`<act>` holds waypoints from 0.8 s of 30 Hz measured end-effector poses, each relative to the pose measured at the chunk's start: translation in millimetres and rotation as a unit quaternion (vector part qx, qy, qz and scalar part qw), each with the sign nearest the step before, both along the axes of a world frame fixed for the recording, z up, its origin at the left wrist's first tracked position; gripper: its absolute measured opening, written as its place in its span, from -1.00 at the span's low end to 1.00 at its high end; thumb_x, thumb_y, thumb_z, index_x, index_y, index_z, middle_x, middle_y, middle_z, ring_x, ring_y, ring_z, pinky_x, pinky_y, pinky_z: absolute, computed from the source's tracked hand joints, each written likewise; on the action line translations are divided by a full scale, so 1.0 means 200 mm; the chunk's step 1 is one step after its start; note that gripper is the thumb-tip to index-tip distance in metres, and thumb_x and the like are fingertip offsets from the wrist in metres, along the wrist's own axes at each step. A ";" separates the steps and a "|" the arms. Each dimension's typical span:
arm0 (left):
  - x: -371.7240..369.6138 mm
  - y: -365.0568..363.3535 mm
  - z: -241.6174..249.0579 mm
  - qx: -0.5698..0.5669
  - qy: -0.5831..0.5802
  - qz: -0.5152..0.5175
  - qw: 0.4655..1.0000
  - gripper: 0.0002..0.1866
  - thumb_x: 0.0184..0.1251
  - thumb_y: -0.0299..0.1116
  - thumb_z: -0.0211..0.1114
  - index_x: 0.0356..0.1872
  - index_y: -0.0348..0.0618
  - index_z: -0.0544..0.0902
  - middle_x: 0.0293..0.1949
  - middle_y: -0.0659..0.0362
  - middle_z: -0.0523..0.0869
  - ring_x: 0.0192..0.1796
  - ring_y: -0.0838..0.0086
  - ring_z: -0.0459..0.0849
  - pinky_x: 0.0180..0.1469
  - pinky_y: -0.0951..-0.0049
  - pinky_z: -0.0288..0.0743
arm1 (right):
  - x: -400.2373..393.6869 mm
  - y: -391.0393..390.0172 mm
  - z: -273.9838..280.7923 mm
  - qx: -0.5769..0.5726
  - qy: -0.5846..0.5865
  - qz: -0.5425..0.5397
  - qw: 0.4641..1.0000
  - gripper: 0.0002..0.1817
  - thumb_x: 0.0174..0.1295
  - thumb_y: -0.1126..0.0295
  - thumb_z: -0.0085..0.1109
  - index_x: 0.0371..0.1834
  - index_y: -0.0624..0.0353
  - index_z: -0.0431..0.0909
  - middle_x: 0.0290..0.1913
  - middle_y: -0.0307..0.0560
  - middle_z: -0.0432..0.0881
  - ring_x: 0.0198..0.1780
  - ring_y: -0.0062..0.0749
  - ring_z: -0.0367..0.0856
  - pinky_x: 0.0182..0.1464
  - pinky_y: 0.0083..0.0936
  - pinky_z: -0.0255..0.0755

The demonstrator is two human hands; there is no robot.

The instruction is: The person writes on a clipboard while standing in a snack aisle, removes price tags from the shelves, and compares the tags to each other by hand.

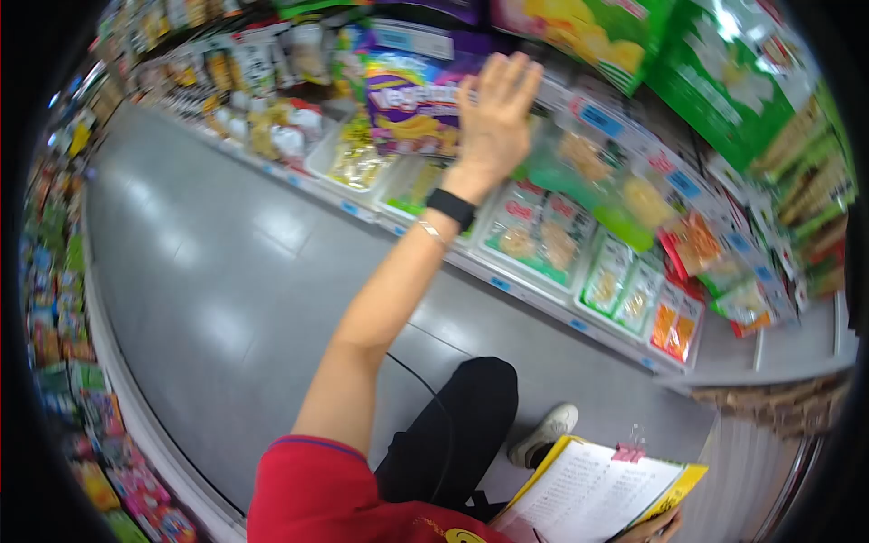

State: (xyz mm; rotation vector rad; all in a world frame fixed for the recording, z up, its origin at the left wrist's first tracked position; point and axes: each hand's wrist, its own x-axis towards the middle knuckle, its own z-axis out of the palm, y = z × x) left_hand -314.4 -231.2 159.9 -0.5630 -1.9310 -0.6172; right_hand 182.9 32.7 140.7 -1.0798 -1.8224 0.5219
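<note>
Reaching to the purple snack bag (412, 125) with left hand (496, 122), fingers loosely spread; gripping the clipboard (584, 484) in right hand (659, 527).

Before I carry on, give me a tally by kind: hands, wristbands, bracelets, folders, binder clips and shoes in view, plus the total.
Hands: 2 (left hand, right hand)
Black wristband: 1
Bracelet: 1
Yellow folder: 1
Pink binder clip: 1
White shoe: 1
Total: 7
</note>
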 end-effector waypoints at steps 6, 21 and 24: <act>0.12 0.00 -0.11 0.162 -0.028 -0.084 0.983 -0.43 -0.07 -0.62 0.05 0.13 -0.29 0.36 0.16 -0.05 0.34 0.20 0.12 0.30 0.20 0.17 0.12 | 0.02 -0.03 -0.01 -0.067 0.024 0.001 0.997 -0.72 0.28 0.20 -0.06 -0.24 0.24 0.40 -0.37 -0.19 0.44 -0.37 -0.61 0.32 -0.36 -0.65 0.21; 1.42 0.66 -1.04 -0.197 -0.368 -0.562 0.714 -0.89 -0.01 -0.49 0.11 -0.45 -0.27 0.56 -0.31 -0.04 0.53 -0.25 0.12 0.59 -0.27 0.25 0.49 | -0.06 -0.06 0.00 -0.090 0.021 0.010 0.996 -0.67 0.29 0.14 -0.11 -0.20 0.24 0.39 -0.33 -0.09 0.47 -0.33 -0.52 0.39 -0.36 -0.58 0.27; 1.49 0.64 -1.06 -0.253 -0.401 -0.545 0.692 -0.86 0.04 -0.40 0.13 -0.45 -0.22 0.60 -0.39 0.05 0.62 -0.32 0.17 0.64 -0.33 0.21 0.51 | -0.08 -0.06 0.00 -0.024 -0.005 0.021 0.999 -0.67 0.27 0.14 -0.07 -0.23 0.24 0.41 -0.33 -0.06 0.48 -0.32 -0.47 0.41 -0.32 -0.54 0.29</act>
